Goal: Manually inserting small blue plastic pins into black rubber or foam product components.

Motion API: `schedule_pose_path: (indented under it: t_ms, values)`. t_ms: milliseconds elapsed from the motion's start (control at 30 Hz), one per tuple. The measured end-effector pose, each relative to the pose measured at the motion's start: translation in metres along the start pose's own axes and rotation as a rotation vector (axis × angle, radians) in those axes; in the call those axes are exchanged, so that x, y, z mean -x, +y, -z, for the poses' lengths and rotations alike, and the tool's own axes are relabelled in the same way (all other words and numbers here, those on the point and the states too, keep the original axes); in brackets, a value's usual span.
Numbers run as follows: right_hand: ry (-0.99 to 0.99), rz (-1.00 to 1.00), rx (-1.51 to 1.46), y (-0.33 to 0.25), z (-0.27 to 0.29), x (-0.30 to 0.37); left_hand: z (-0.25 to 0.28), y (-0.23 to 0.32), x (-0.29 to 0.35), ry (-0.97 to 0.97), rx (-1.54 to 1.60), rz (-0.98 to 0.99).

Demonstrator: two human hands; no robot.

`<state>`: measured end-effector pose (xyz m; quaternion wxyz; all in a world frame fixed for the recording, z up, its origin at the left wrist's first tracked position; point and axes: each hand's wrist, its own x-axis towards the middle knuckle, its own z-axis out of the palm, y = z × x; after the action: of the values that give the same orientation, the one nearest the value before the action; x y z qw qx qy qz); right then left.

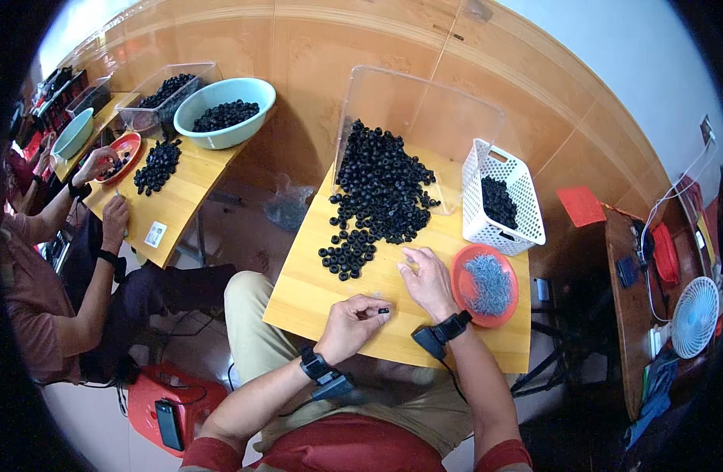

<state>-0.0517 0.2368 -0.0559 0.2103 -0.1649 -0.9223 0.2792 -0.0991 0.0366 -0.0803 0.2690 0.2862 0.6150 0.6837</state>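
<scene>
My left hand [349, 326] is closed in a pinch near the front of the yellow table, with a small black ring-shaped part [383, 311] between thumb and fingertips. My right hand [427, 282] is held farther forward, its fingers curled together. Whatever it may hold is too small to make out. Ahead of both hands lies a large heap of black ring-shaped parts [385, 185], spilling toward me from a clear plastic bin [424, 98] tipped on its side. Close to the right hand stands a red plate [460, 303] of thin grey metal pins [490, 285].
A white perforated basket [530, 228] holding black parts stands at the table's back right. On the left, another person works at a second table [190, 169] with a pale green basin [243, 134]. A red stool [145, 405] and a white fan [694, 316] flank me.
</scene>
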Motion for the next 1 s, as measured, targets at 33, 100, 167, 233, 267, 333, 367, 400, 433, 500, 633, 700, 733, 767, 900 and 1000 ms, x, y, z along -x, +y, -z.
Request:
schedule_pose_path:
  t_ms: [33,100,167,233,267,333,367,400,433,500,633,700,733,767,900,1000]
  values:
    - [0.053,0.075,0.086,0.002,-0.003,-0.007,0.001,-0.001,0.001,-0.009,-0.02,-0.002]
    - [0.01,0.066,0.134,0.003,-0.007,-0.018,0.002,-0.002,0.002,-0.015,-0.043,0.003]
    - [-0.034,0.057,0.183,0.0,-0.009,-0.025,0.002,-0.004,0.003,-0.003,-0.044,-0.013]
    - [-0.097,0.014,0.283,-0.004,-0.01,-0.029,0.002,-0.004,0.003,0.009,-0.042,-0.026]
    - [-0.1,0.017,0.285,-0.004,-0.01,-0.03,0.003,-0.002,0.004,0.002,-0.048,-0.039]
    - [-0.112,0.0,0.27,-0.003,-0.01,-0.032,0.004,-0.002,0.003,-0.003,-0.052,-0.046]
    - [-0.116,0.0,0.271,-0.002,-0.01,-0.032,0.004,-0.002,0.002,-0.003,-0.078,-0.052]
    - [-0.132,-0.008,0.262,-0.004,-0.009,-0.032,0.004,-0.002,0.002,-0.004,-0.103,-0.06]
    - [-0.148,-0.017,0.252,-0.005,-0.008,-0.032,0.005,-0.002,0.002,-0.003,-0.101,-0.06]
    - [-0.133,-0.02,0.235,-0.002,-0.01,-0.031,0.005,-0.001,0.003,0.001,-0.099,-0.068]
    - [-0.113,-0.013,0.235,0.004,-0.01,-0.026,0.005,-0.002,0.003,0.005,-0.116,-0.068]
    - [-0.089,-0.018,0.176,0.005,-0.009,-0.02,0.005,-0.001,0.003,0.006,-0.1,-0.058]
    - [-0.067,-0.023,0.115,0.004,-0.008,-0.016,0.005,0.0,0.004,0.007,-0.1,-0.057]
    - [-0.068,-0.023,0.114,0.002,-0.008,-0.012,0.006,0.002,0.004,0.005,-0.087,-0.048]
    - [-0.048,-0.188,-0.291,0.001,-0.006,0.011,0.005,0.003,0.004,-0.003,-0.03,-0.018]
    - [-0.068,-0.223,-0.506,0.005,-0.004,0.025,0.004,0.004,0.004,-0.005,-0.075,-0.06]
